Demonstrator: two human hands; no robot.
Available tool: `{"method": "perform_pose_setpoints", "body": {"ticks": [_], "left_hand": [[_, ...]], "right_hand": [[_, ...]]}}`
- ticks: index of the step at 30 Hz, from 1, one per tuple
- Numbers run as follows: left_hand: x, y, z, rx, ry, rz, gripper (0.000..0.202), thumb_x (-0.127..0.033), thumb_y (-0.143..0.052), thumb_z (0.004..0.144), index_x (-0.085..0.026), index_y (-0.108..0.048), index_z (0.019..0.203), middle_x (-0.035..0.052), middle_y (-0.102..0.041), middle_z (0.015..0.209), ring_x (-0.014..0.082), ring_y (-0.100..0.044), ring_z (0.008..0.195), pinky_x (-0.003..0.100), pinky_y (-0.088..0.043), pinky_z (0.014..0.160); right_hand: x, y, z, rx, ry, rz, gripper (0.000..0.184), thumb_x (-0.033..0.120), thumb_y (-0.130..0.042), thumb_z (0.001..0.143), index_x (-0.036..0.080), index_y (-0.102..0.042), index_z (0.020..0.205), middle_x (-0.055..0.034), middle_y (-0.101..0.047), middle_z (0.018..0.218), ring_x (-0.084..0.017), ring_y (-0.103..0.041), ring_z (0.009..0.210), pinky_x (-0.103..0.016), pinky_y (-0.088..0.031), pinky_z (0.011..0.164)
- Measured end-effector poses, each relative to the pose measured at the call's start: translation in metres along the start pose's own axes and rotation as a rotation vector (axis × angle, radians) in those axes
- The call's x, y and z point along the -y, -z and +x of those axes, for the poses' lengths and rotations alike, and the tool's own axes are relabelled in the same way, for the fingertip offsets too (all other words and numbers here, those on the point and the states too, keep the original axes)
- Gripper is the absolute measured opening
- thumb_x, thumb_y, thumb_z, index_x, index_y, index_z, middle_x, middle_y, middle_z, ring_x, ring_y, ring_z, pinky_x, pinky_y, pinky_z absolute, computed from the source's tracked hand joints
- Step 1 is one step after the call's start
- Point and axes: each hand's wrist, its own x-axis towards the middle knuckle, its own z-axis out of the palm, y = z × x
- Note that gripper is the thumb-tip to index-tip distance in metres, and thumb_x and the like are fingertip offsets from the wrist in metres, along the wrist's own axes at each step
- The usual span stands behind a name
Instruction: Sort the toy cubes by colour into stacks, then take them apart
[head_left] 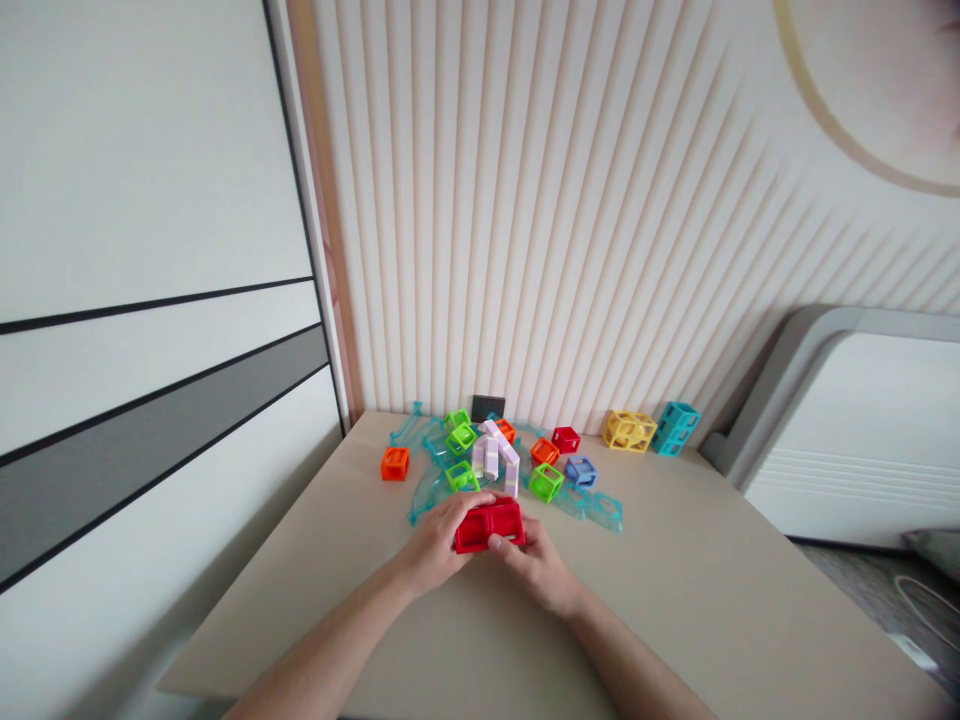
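Both hands meet over the beige table (675, 590) on a red open-frame block piece (489, 524), two cubes wide. My left hand (435, 545) grips its left end with fingers curled over the top. My right hand (536, 560) holds the right end, thumb on the front. Just behind lies a pile of hollow cube blocks: green ones (546, 482), an orange one (394, 463), a small red one (565, 439), a blue one (580, 471), a pale lilac stack (495, 455), and clear teal curved track pieces (431, 485).
A yellow double cube (630, 430) and a teal double cube (676, 427) stand at the back right against the ribbed wall. A small dark card (488, 407) leans on the wall. A white appliance (855, 430) stands to the right.
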Motion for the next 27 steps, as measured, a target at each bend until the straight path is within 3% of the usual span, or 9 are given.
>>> {"method": "perform_pose_setpoints", "body": {"ticks": [3, 7, 9, 11, 13, 15, 16, 21, 27], "left_hand": [[0.0, 0.001, -0.001, 0.005, -0.05, 0.046, 0.057, -0.014, -0.072, 0.079, -0.031, -0.057, 0.131, 0.0083, -0.067, 0.128, 0.0283, -0.064, 0.118, 0.042, -0.052, 0.1], [0.001, -0.002, 0.0, -0.025, -0.074, 0.094, 0.052, -0.018, -0.074, 0.08, -0.029, -0.057, 0.128, 0.0084, -0.069, 0.123, 0.0267, -0.066, 0.113, 0.039, -0.054, 0.096], [0.002, -0.004, 0.001, -0.077, -0.075, 0.123, 0.049, -0.019, -0.073, 0.08, -0.027, -0.057, 0.126, 0.0084, -0.069, 0.121, 0.0257, -0.067, 0.111, 0.038, -0.055, 0.094], [0.004, -0.006, 0.002, -0.136, -0.081, 0.16, 0.048, -0.018, -0.072, 0.081, -0.025, -0.055, 0.125, 0.0085, -0.068, 0.119, 0.0247, -0.067, 0.109, 0.038, -0.055, 0.094], [0.007, -0.007, 0.003, -0.168, -0.09, 0.194, 0.047, -0.018, -0.071, 0.083, -0.025, -0.053, 0.126, 0.0084, -0.068, 0.117, 0.0238, -0.067, 0.108, 0.038, -0.056, 0.094], [0.009, -0.008, 0.002, -0.161, -0.103, 0.222, 0.047, -0.019, -0.071, 0.083, -0.024, -0.052, 0.126, 0.0085, -0.067, 0.117, 0.0233, -0.066, 0.109, 0.037, -0.056, 0.094], [0.01, -0.008, 0.002, -0.149, -0.109, 0.234, 0.047, -0.02, -0.071, 0.083, -0.024, -0.052, 0.126, 0.0086, -0.067, 0.117, 0.0233, -0.066, 0.109, 0.038, -0.056, 0.094], [0.009, -0.009, 0.0, -0.083, -0.148, 0.265, 0.051, -0.017, -0.074, 0.08, -0.023, -0.052, 0.126, 0.0087, -0.067, 0.117, 0.0232, -0.066, 0.108, 0.037, -0.058, 0.092], [0.006, -0.007, 0.0, -0.043, -0.184, 0.28, 0.059, -0.01, -0.075, 0.075, -0.023, -0.052, 0.127, 0.0086, -0.068, 0.118, 0.0242, -0.066, 0.11, 0.038, -0.058, 0.093]], "right_hand": [[-0.001, -0.001, 0.0, 0.023, 0.003, -0.046, 0.022, 0.042, -0.065, 0.091, 0.024, -0.077, 0.089, -0.0031, -0.073, 0.102, -0.026, -0.064, 0.104, -0.041, -0.048, 0.099], [-0.004, -0.003, -0.002, 0.008, 0.046, -0.109, 0.027, 0.046, -0.059, 0.094, 0.024, -0.076, 0.097, -0.0042, -0.071, 0.111, -0.025, -0.064, 0.104, -0.039, -0.048, 0.099], [-0.006, 0.0, 0.0, -0.063, 0.099, -0.157, 0.036, 0.051, -0.052, 0.097, 0.023, -0.075, 0.102, -0.0063, -0.069, 0.118, -0.025, -0.062, 0.108, -0.039, -0.047, 0.1], [-0.007, 0.01, 0.007, -0.22, 0.132, -0.208, 0.047, 0.055, -0.041, 0.1, 0.022, -0.074, 0.103, -0.0086, -0.067, 0.122, -0.025, -0.062, 0.109, -0.038, -0.049, 0.098], [-0.006, 0.03, 0.022, -0.418, 0.102, -0.327, 0.054, 0.055, -0.032, 0.102, 0.02, -0.074, 0.098, -0.0107, -0.07, 0.116, -0.025, -0.065, 0.102, -0.037, -0.053, 0.09], [-0.003, 0.059, 0.042, -0.55, -0.019, -0.63, 0.052, 0.051, -0.033, 0.101, 0.017, -0.073, 0.097, -0.0112, -0.073, 0.101, -0.024, -0.067, 0.091, -0.035, -0.054, 0.083], [-0.001, 0.076, 0.053, -0.558, -0.126, -0.828, 0.051, 0.046, -0.03, 0.102, 0.018, -0.072, 0.099, -0.01, -0.073, 0.102, -0.023, -0.068, 0.092, -0.033, -0.054, 0.082], [-0.003, 0.145, 0.098, -0.542, -0.33, -1.064, 0.029, 0.026, -0.054, 0.087, 0.015, -0.075, 0.104, -0.0175, -0.067, 0.121, -0.03, -0.059, 0.118, -0.038, -0.042, 0.101], [-0.031, 0.17, 0.115, -0.483, -0.549, -1.131, 0.018, 0.03, -0.063, 0.079, 0.02, -0.077, 0.084, -0.0141, -0.074, 0.105, -0.031, -0.064, 0.11, -0.038, -0.046, 0.092]]}}
